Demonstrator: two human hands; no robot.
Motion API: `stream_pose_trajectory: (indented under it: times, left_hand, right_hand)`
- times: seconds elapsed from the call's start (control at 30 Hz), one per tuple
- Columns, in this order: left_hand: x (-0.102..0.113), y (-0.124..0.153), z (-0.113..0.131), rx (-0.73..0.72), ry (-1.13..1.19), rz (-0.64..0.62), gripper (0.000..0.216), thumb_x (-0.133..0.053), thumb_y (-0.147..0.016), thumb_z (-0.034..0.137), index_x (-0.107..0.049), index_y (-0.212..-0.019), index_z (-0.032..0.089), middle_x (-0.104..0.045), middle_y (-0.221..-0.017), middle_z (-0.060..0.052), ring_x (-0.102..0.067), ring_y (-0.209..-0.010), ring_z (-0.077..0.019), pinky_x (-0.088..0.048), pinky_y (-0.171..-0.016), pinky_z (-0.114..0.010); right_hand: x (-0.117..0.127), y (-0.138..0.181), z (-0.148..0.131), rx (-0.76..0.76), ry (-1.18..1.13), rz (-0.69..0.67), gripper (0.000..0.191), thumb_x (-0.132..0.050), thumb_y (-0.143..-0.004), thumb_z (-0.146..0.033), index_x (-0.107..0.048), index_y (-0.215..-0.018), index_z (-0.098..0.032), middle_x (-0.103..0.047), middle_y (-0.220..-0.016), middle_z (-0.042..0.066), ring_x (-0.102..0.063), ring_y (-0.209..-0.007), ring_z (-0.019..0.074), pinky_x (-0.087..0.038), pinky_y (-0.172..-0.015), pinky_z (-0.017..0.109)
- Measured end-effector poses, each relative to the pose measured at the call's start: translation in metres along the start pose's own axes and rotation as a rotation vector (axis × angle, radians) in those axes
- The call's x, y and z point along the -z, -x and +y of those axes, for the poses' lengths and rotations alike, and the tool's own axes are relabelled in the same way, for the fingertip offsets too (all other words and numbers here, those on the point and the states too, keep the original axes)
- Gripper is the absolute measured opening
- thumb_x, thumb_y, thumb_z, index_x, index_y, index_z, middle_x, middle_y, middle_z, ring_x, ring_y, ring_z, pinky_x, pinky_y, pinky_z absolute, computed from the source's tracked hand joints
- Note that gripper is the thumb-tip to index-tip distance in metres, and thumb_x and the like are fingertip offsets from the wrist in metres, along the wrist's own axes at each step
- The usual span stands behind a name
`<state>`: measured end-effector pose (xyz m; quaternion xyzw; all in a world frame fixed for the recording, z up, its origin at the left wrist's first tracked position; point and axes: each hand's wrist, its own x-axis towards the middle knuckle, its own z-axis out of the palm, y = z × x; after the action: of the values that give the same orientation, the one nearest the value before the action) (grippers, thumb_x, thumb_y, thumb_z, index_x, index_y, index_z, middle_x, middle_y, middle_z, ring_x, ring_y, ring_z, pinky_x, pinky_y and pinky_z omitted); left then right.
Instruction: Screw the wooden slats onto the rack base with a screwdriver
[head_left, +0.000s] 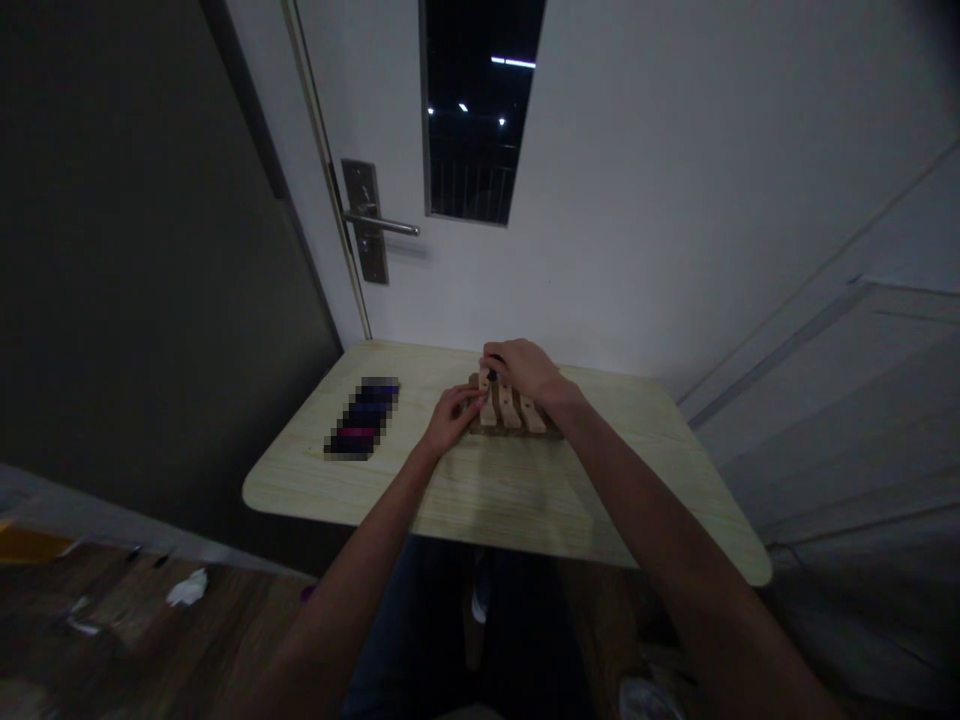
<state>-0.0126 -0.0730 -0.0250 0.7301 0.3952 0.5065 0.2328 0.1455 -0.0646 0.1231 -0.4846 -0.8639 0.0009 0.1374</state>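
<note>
A small wooden rack (512, 408) with several curved, pale upright pieces on a flat base stands near the middle of the table. My left hand (452, 415) is at its left end, with thumb and fingers closed against the leftmost upright. From above and behind, my right hand (527, 368) reaches over the rack, its fingers curled down at the top of that same upright. A small dark round part (492, 375) shows just beneath those fingers. What exactly the right fingertips grip is hidden, and the picture is dim.
The light wood-grain table (480, 500) has rounded corners and stands against a white door with a metal handle (382, 224). A pixelated dark flat object (363, 418) lies on its left part. Crumpled white paper (187, 588) is on the floor at lower left.
</note>
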Motion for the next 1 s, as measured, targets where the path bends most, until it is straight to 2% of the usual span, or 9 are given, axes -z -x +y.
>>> stream_pose_trajectory:
  times: [0.13, 0.27, 0.37, 0.53, 0.63, 0.8, 1.0]
  left_hand:
    - [0.0, 0.0, 0.0, 0.002, 0.003, 0.003, 0.023, -0.056, -0.087, 0.036, -0.068, -0.104, 0.025, -0.067, -0.112, -0.006, -0.056, -0.112, -0.0211, -0.042, -0.101, -0.044]
    - [0.0, 0.0, 0.001, 0.008, 0.003, 0.002, 0.023, -0.056, -0.087, 0.036, -0.068, -0.104, 0.025, -0.066, -0.112, -0.005, -0.056, -0.112, -0.021, -0.042, -0.101, -0.043]
    - [0.0, 0.0, 0.0, 0.005, -0.002, -0.001, 0.024, -0.055, -0.087, 0.036, -0.068, -0.104, 0.025, -0.066, -0.111, -0.006, -0.056, -0.112, -0.021, -0.042, -0.1, -0.042]
    - [0.001, 0.0, -0.001, 0.009, 0.001, -0.013, 0.022, -0.056, -0.088, 0.035, -0.067, -0.104, 0.025, -0.066, -0.113, -0.005, -0.056, -0.112, -0.0206, -0.042, -0.101, -0.043]
    - [0.001, 0.0, 0.001, 0.019, 0.005, -0.013, 0.023, -0.055, -0.088, 0.035, -0.068, -0.104, 0.025, -0.066, -0.113, -0.005, -0.055, -0.113, -0.0206, -0.041, -0.102, -0.043]
    - [0.001, 0.0, 0.003, 0.013, 0.011, -0.008, 0.023, -0.055, -0.088, 0.036, -0.068, -0.103, 0.024, -0.066, -0.112, -0.005, -0.056, -0.112, -0.0205, -0.041, -0.101, -0.042]
    - [0.0, 0.001, -0.002, -0.01, 0.009, 0.003, 0.025, -0.054, -0.088, 0.037, -0.067, -0.104, 0.023, -0.066, -0.112, -0.006, -0.056, -0.112, -0.0211, -0.042, -0.1, -0.043]
  right_hand:
    - [-0.001, 0.001, 0.0, -0.039, 0.058, -0.023, 0.028, -0.045, -0.093, -0.039, -0.062, -0.091, -0.018, -0.068, -0.083, 0.009, -0.058, -0.072, 0.0166, -0.035, -0.062, 0.028]
    - [0.003, 0.005, 0.001, -0.071, 0.058, -0.045, 0.021, -0.05, -0.087, -0.029, -0.058, -0.103, -0.017, -0.069, -0.088, 0.01, -0.059, -0.071, 0.0179, -0.035, -0.059, 0.029]
    - [0.007, 0.006, 0.002, -0.074, 0.082, -0.079, 0.022, -0.05, -0.086, -0.025, -0.059, -0.104, -0.015, -0.069, -0.092, 0.013, -0.061, -0.072, 0.0192, -0.036, -0.059, 0.029]
    - [0.008, 0.003, 0.003, -0.113, 0.155, -0.074, 0.03, -0.05, -0.089, -0.04, -0.063, -0.097, -0.014, -0.069, -0.094, 0.016, -0.063, -0.078, 0.0227, -0.041, -0.063, 0.032]
    - [0.006, 0.002, 0.002, -0.14, 0.163, -0.06, 0.039, -0.043, -0.092, -0.046, -0.066, -0.094, -0.015, -0.069, -0.093, 0.017, -0.064, -0.078, 0.0235, -0.042, -0.063, 0.033]
    - [0.007, 0.002, -0.002, -0.186, 0.133, -0.061, 0.041, -0.03, -0.095, -0.036, -0.064, -0.1, -0.014, -0.07, -0.093, 0.016, -0.063, -0.075, 0.0221, -0.039, -0.062, 0.032]
    - [0.01, 0.003, -0.005, -0.104, 0.092, -0.069, 0.029, -0.037, -0.093, -0.03, -0.061, -0.102, -0.018, -0.07, -0.092, 0.01, -0.061, -0.074, 0.0173, -0.035, -0.061, 0.028]
